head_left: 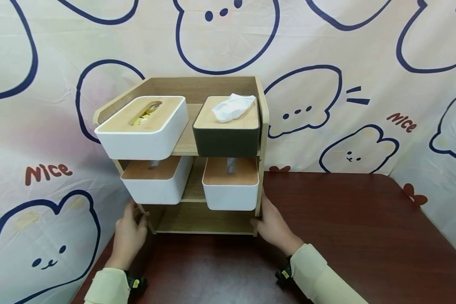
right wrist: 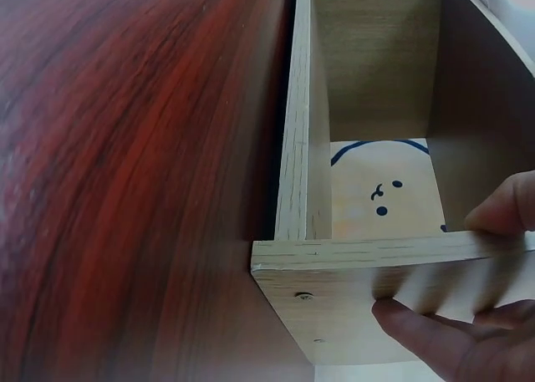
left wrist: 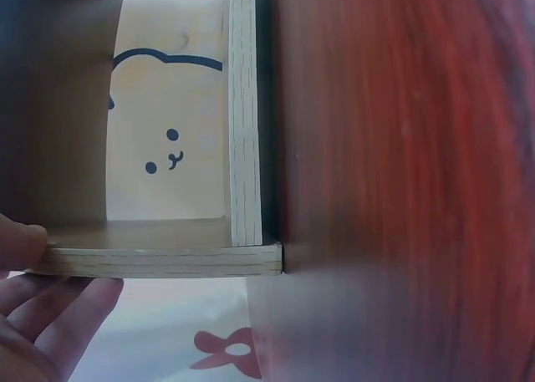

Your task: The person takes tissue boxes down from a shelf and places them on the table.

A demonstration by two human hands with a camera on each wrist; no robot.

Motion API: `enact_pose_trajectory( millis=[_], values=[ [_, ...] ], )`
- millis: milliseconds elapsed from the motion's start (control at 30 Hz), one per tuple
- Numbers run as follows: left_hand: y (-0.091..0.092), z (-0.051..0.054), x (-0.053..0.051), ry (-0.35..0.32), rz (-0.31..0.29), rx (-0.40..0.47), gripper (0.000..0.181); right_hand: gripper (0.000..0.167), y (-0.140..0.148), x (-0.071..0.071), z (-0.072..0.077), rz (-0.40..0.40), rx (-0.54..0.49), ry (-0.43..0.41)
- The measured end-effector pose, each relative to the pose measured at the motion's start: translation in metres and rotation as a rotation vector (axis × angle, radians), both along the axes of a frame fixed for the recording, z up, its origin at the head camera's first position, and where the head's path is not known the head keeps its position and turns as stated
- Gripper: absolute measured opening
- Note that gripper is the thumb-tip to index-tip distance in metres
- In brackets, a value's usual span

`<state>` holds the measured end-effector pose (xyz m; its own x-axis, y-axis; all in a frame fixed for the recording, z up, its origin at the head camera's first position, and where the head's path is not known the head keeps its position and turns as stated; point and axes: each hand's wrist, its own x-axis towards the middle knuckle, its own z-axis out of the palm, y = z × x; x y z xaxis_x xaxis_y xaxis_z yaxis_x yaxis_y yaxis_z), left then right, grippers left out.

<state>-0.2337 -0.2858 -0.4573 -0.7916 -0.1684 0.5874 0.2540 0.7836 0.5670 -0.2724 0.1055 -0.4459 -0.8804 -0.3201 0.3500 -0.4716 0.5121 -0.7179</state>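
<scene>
A light wooden shelf unit (head_left: 209, 220) stands on the table, a hand at either side of its lower part. My left hand (head_left: 130, 234) grips the left side panel (left wrist: 159, 263), thumb on the inner face and fingers on the outer. My right hand (head_left: 275, 223) holds the right side panel (right wrist: 368, 252) likewise, with the thumb inside. On the top board sit a white tissue box (head_left: 136, 145) with a wooden lid and a dark tissue box (head_left: 228, 142) with a white tissue (head_left: 233, 107) sticking out. Below are two white boxes, left (head_left: 152, 192) and right (head_left: 231, 197), with wood-coloured lids.
The dark reddish-brown table (head_left: 345, 228) extends in front of the unit and to its right. Behind and along the sides hangs a pale cloth (head_left: 303, 50) printed with blue-outlined cartoon animals. The unit's left side is close to this cloth.
</scene>
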Motion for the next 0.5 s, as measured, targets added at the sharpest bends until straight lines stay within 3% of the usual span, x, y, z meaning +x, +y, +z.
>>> enact_pose_trajectory(
  millis=[500],
  values=[
    [0.014, -0.002, -0.004, 0.022, -0.022, -0.007, 0.045, 0.110, 0.016, 0.002, -0.003, -0.045, 0.016, 0.006]
  ],
)
